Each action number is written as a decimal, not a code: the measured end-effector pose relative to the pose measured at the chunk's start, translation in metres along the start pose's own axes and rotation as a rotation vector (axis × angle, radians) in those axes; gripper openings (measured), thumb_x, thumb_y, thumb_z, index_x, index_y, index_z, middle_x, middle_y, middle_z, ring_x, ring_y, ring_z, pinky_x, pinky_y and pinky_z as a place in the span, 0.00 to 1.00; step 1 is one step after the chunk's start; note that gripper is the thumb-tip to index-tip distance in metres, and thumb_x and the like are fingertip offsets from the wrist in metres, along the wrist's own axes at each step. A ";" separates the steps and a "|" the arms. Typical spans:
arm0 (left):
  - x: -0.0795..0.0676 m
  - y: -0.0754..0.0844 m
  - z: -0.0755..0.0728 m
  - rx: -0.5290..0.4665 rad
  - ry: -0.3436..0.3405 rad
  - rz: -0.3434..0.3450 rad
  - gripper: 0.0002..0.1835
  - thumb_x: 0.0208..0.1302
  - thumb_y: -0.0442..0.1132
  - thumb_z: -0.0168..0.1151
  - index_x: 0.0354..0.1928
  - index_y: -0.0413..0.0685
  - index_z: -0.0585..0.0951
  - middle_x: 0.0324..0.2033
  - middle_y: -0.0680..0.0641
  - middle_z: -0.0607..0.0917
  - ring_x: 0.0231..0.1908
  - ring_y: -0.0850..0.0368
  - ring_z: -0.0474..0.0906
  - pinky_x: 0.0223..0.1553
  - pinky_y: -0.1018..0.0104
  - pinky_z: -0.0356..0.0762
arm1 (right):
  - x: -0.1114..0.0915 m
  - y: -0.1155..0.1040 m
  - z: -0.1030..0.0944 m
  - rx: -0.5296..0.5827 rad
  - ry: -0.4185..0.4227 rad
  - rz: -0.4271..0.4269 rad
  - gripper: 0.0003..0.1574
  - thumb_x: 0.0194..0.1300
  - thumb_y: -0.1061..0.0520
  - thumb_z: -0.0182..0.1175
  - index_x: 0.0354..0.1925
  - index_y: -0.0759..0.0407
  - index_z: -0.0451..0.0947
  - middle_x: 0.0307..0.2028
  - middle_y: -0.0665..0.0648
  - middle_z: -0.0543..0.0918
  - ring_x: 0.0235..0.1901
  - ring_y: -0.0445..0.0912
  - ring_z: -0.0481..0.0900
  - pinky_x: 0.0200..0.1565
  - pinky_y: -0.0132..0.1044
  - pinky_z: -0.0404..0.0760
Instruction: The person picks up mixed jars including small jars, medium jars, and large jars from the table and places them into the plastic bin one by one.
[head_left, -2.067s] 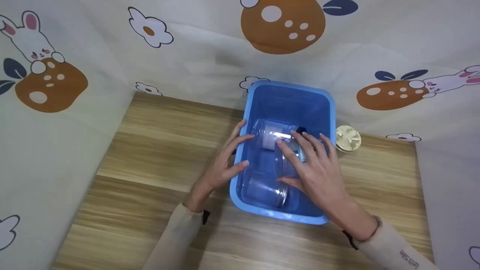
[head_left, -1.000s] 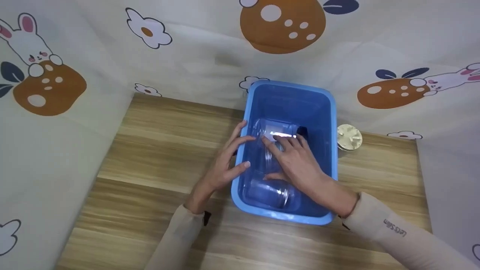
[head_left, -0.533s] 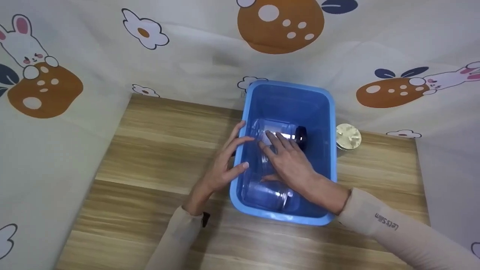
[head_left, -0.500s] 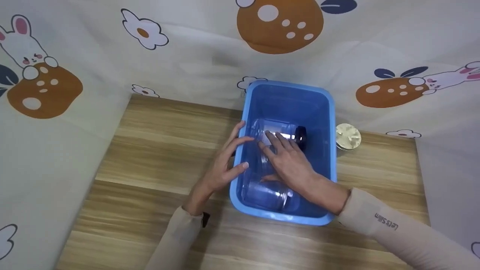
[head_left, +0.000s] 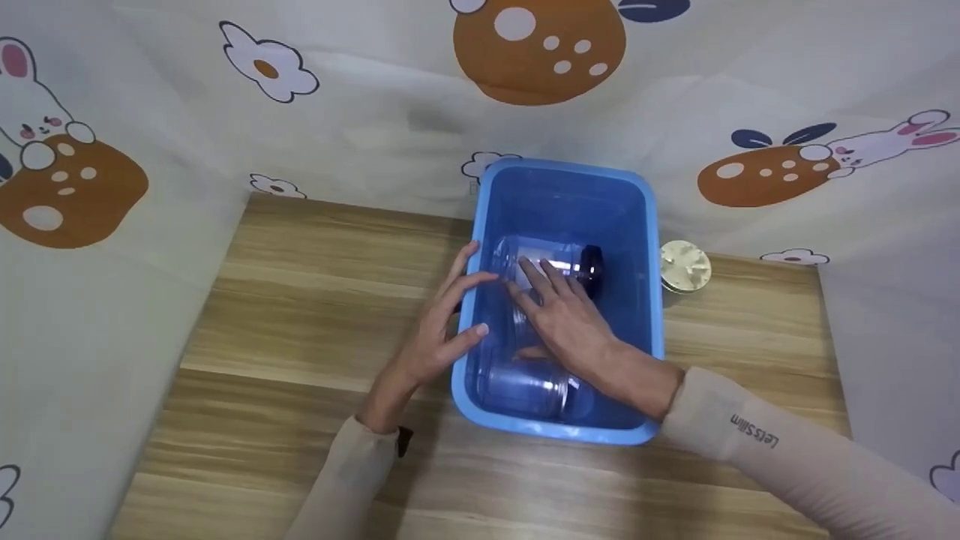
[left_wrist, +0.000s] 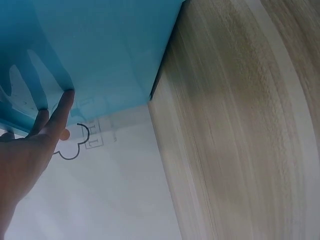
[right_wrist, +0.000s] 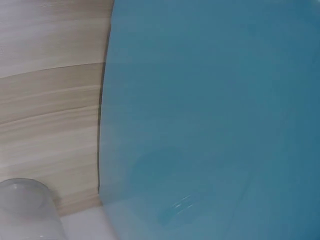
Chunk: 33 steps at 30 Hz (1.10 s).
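Note:
A light blue plastic bin (head_left: 641,225) stands on the wooden surface. My left hand (head_left: 435,341) rests on its left rim, thumb and index finger reaching over the edge; the left wrist view has other fingertips against the outer wall. Inside the bin my right hand (head_left: 574,326) spans a clear jar (head_left: 525,319) lying on its side, thumb near it and fingers across it. That hand hides much of the jar. Beyond it lies another clear jar with a dark lid (head_left: 592,266). At the near end lies a third clear jar (head_left: 521,386).
A container with a pale gold patterned lid (head_left: 685,265) stands just right of the bin. Behind is a cream fabric wall (head_left: 375,135) printed with rabbits and orange fruit. Wooden boards (head_left: 300,300) extend left of the bin.
My right hand has moved left and down into the bin with the clear jar, and its fingers have since spread farther over it. My left hand stays on the rim. The view has shifted slightly.

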<state>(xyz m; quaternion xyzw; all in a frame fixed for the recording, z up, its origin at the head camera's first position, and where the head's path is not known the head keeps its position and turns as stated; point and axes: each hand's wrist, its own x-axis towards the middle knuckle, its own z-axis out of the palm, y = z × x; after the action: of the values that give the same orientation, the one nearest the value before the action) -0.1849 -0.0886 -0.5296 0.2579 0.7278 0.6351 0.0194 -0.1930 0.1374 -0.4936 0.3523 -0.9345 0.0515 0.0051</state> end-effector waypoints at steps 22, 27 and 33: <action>0.001 0.031 -0.001 -0.019 0.023 -0.009 0.30 0.60 0.33 0.56 0.66 0.36 0.69 0.78 0.38 0.45 0.74 0.38 0.48 0.59 0.37 0.69 | 0.001 -0.001 0.005 0.000 -0.079 0.058 0.65 0.53 0.26 0.67 0.77 0.53 0.54 0.77 0.67 0.49 0.72 0.68 0.52 0.67 0.64 0.58; -0.001 0.008 0.001 0.003 0.022 -0.013 0.31 0.61 0.36 0.57 0.68 0.48 0.70 0.79 0.51 0.44 0.75 0.45 0.47 0.60 0.40 0.70 | 0.001 -0.001 0.004 -0.008 -0.097 0.075 0.66 0.53 0.25 0.65 0.78 0.51 0.51 0.77 0.66 0.47 0.73 0.67 0.50 0.68 0.65 0.55; 0.000 0.001 0.002 -0.002 0.013 -0.012 0.31 0.61 0.37 0.58 0.69 0.49 0.69 0.79 0.49 0.44 0.75 0.43 0.45 0.60 0.38 0.69 | 0.000 -0.001 0.002 -0.015 -0.122 0.092 0.67 0.54 0.23 0.63 0.79 0.49 0.47 0.78 0.64 0.45 0.74 0.66 0.48 0.69 0.65 0.53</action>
<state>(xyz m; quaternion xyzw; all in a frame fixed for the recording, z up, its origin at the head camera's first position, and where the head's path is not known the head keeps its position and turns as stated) -0.1836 -0.0871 -0.5292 0.2493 0.7290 0.6372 0.0187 -0.1925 0.1366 -0.4954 0.3115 -0.9485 0.0232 -0.0518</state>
